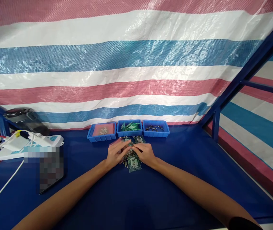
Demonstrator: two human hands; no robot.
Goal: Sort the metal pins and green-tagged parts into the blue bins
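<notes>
My left hand [117, 153] and my right hand [145, 152] meet over a small heap of clear green packets with metal pins [133, 159] on the blue table. The fingertips of both hands pinch together at one small packet near the top of the heap [130, 147]; what is inside it is too small to make out. Behind the heap stand three blue trays: the left tray [101, 131] with a pinkish lining, the middle tray [129, 127] holding green packets, the right tray [156, 129] holding dark metal pins.
A dark phone [51, 172] lies at the left. Behind it are a white device with cables [31, 142] and a black device [23, 117]. A striped tarp [127, 64] closes the back. A blue frame post [215, 127] stands at the right.
</notes>
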